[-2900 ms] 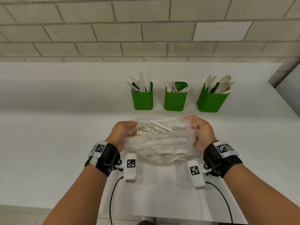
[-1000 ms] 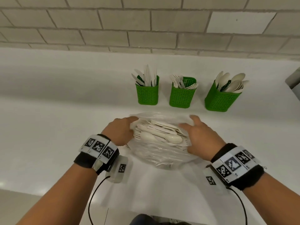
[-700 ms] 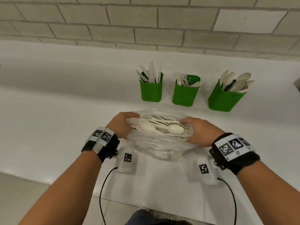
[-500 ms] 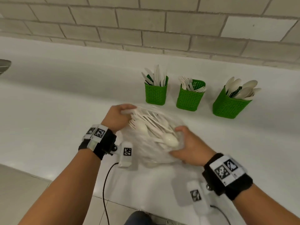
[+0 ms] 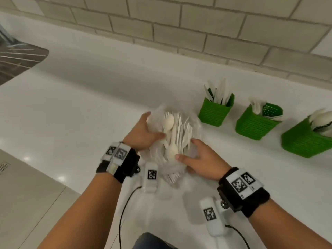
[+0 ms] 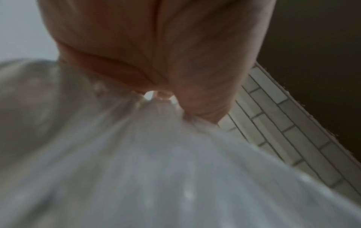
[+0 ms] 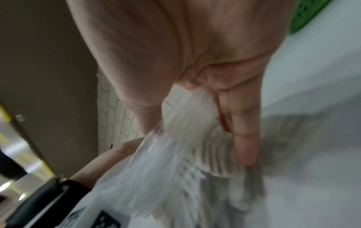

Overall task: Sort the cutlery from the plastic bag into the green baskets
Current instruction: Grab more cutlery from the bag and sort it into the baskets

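Note:
A clear plastic bag full of white plastic cutlery lies on the white counter, its spoons and forks pointing away from me. My left hand grips the bag's left side, thumb across the top. In the left wrist view bunched plastic fills the space under the palm. My right hand pinches the bag's near right edge between thumb and fingers; the right wrist view shows the plastic held between them. Three green baskets stand to the right: knives, forks, spoons.
A metal sink is set into the counter at the far left. The counter's front edge runs diagonally at the lower left above a tiled floor. A brick wall stands behind the counter.
The bag has turned so the cutlery now points away from me. My right hand slid to the bag's near edge and my left hand stayed on its left side. The view swung left.

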